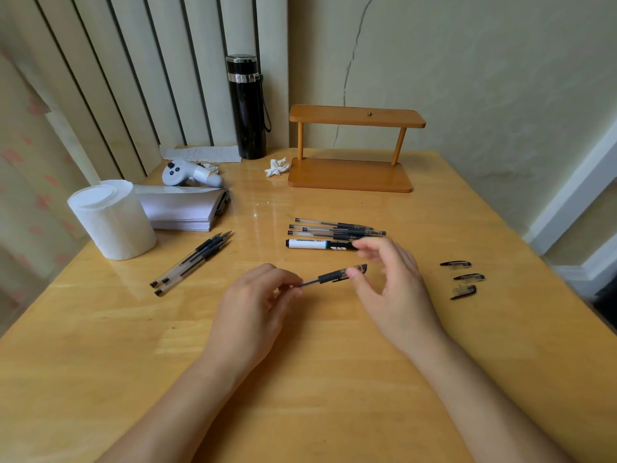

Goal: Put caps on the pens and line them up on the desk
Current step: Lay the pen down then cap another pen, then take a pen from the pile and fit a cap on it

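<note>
My left hand (257, 297) grips the rear of a clear black-ink pen (330, 275) above the desk. My right hand (390, 279) pinches the cap end of that same pen between thumb and forefinger. Behind the hands, three capped pens (334, 228) and a white marker (317, 244) lie side by side in a row. To the left, three uncapped pens (190, 264) lie together, tips pointing away. Three loose caps (462, 277) rest on the desk at the right.
A toilet roll (112, 220), a stack of paper (187, 212) and a white controller (190, 173) sit at the left. A black flask (247, 106), a crumpled tissue (276, 167) and a small wooden shelf (354, 148) stand at the back. The desk's right edge runs near the caps.
</note>
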